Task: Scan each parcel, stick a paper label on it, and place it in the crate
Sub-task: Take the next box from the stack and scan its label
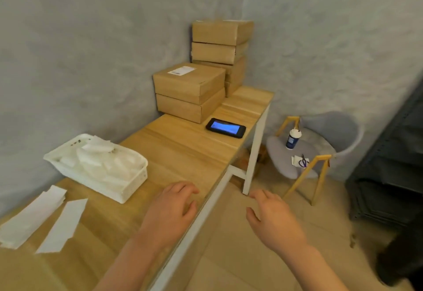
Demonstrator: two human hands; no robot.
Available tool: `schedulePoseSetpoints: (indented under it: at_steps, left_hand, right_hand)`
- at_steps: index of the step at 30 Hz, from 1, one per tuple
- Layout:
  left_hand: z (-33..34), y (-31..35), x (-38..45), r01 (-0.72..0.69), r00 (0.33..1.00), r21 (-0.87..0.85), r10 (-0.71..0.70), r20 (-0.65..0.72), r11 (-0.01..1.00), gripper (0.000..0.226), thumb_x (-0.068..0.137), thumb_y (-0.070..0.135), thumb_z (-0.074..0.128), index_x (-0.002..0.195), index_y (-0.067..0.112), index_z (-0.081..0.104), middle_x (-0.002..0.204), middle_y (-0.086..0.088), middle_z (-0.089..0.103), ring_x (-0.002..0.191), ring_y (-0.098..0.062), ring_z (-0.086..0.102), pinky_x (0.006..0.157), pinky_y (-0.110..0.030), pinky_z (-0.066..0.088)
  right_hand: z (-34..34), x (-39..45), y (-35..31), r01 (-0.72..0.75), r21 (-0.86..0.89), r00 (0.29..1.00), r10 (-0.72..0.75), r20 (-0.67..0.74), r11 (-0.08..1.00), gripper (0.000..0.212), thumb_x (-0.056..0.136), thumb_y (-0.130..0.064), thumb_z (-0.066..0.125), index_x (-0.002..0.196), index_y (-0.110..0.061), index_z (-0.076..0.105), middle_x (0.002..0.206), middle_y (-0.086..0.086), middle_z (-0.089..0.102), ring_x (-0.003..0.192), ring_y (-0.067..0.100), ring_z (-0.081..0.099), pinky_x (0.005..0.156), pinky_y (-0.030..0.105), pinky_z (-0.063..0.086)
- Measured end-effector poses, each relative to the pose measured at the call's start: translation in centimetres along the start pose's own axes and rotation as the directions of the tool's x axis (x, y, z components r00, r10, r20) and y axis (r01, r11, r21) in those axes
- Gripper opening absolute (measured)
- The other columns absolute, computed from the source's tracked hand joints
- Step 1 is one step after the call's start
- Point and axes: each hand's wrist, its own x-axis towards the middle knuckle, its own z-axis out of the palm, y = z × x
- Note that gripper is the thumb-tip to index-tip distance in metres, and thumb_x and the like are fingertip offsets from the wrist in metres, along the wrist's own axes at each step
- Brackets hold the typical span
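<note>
Parcels [188, 84] were stacked ahead of both empty, half-open hands, left hand [170, 208] and right hand [274, 219]; one probably needed fetching next, beside the scanner [226, 127].

6 parcels [188, 83], 1 phone [225, 127], 1 basket [128, 190], 1 chair [320, 144], 1 cup [293, 139]

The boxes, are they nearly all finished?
Not nearly. Only the top box of the near stack shows a label. The tall stack sits untouched, the scanner lies on the table, and both hands, left and right, are empty. No crate in view.
</note>
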Motion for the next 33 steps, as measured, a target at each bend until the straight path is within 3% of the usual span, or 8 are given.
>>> schedulePoseSetpoints:
  at_steps: [4, 9, 14, 18, 21, 26, 30, 33]
  left_hand:
    - [2.3, 1.5, 7.4, 0.012, 1.0, -0.009, -0.012, -0.003, 1.0, 0.028, 0.097, 0.032, 0.051, 0.124, 0.035, 0.057, 0.124, 0.023, 0.052, 0.113, 0.005, 0.044, 0.096, -0.019, 0.042]
    - [5.2, 3.1, 16.5, 0.098, 0.993, -0.025, -0.1, -0.061, 0.995, 0.029, 0.096, 0.03, 0.054, 0.125, 0.032, 0.058, 0.125, 0.02, 0.053, 0.116, -0.001, 0.05, 0.101, -0.029, 0.046]
    - [7.5, 4.1, 22.4, 0.24, 0.957, -0.076, -0.249, -0.146, 0.968, 0.046, 0.087, 0.049, 0.038, 0.121, 0.028, 0.06, 0.124, 0.013, 0.059, 0.116, -0.008, 0.054, 0.097, -0.033, 0.047]
    - [7.3, 3.9, 26.8, 0.348, 0.904, -0.085, -0.358, -0.235, 0.934, 0.026, 0.093, 0.03, 0.057, 0.117, 0.024, 0.063, 0.119, 0.008, 0.063, 0.108, -0.013, 0.059, 0.086, -0.027, 0.045]
    - [6.3, 3.1, 29.5, 0.387, 0.868, -0.087, -0.395, -0.302, 0.918, 0.026, 0.093, 0.02, 0.063, 0.119, 0.023, 0.063, 0.121, 0.012, 0.061, 0.105, -0.013, 0.06, 0.083, -0.026, 0.042]
    - [4.3, 0.4, 34.5, 0.448, 0.762, -0.161, -0.47, -0.445, 0.879, 0.037, 0.095, 0.024, 0.06, 0.131, 0.026, 0.052, 0.129, 0.015, 0.052, 0.115, -0.007, 0.051, 0.092, -0.025, 0.038]
    - [2.9, -1.6, 37.6, 0.447, 0.648, -0.327, -0.554, -0.523, 0.832, 0.05, 0.098, 0.029, 0.057, 0.144, 0.03, 0.04, 0.135, 0.021, 0.041, 0.125, 0.0, 0.041, 0.104, -0.028, 0.038]
    - [2.8, -2.5, 39.1, 0.42, 0.603, -0.435, -0.603, -0.522, 0.796, 0.055, 0.098, 0.038, 0.051, 0.15, 0.034, 0.032, 0.15, 0.019, 0.036, 0.139, -0.001, 0.034, 0.113, -0.034, 0.035]
  right_hand:
    - [-1.8, 5.9, 5.8, -0.06, 0.016, 0.998, 0.061, -0.026, 0.998, 0.033, 0.097, -0.037, 0.047, 0.127, -0.027, 0.05, 0.12, -0.004, 0.058, 0.112, 0.018, 0.053, 0.092, 0.03, 0.045]
    - [-3.8, 14.5, 13.2, -0.02, 0.073, 1.0, 0.02, -0.004, 0.997, 0.036, 0.097, -0.034, 0.05, 0.132, -0.025, 0.049, 0.125, -0.003, 0.055, 0.111, 0.016, 0.054, 0.091, 0.028, 0.048]
    - [-5.1, 23.5, 18.6, 0.076, 0.088, 0.997, -0.078, 0.013, 0.993, 0.033, 0.097, -0.036, 0.052, 0.128, -0.027, 0.052, 0.123, -0.006, 0.055, 0.114, 0.014, 0.051, 0.092, 0.027, 0.046]
    - [-5.6, 31.1, 20.3, 0.167, 0.101, 0.984, -0.173, 0.048, 0.981, 0.033, 0.096, -0.037, 0.051, 0.127, -0.026, 0.052, 0.12, -0.004, 0.054, 0.113, 0.015, 0.051, 0.091, 0.028, 0.046]
    - [-6.1, 36.2, 20.3, 0.226, 0.13, 0.97, -0.235, 0.06, 0.965, 0.039, 0.098, -0.035, 0.05, 0.134, -0.023, 0.05, 0.131, -0.002, 0.052, 0.12, 0.015, 0.048, 0.095, 0.026, 0.043]
    - [-7.2, 46.3, 17.9, 0.277, 0.255, 0.955, -0.294, 0.031, 0.926, 0.04, 0.096, -0.034, 0.055, 0.135, -0.026, 0.048, 0.132, -0.004, 0.051, 0.087, 0.01, 0.05, 0.081, 0.025, 0.039]
    - [-7.2, 53.3, 14.9, 0.29, 0.423, 0.95, -0.311, -0.021, 0.859, 0.045, 0.097, -0.032, 0.057, 0.14, -0.026, 0.045, 0.141, -0.008, 0.05, 0.125, 0.009, 0.048, 0.1, 0.026, 0.04]
    - [-5.9, 57.3, 12.8, 0.255, 0.527, 0.95, -0.311, 0.018, 0.81, 0.053, 0.096, -0.032, 0.059, 0.145, -0.025, 0.039, 0.147, -0.006, 0.046, 0.135, 0.013, 0.044, 0.109, 0.034, 0.039]
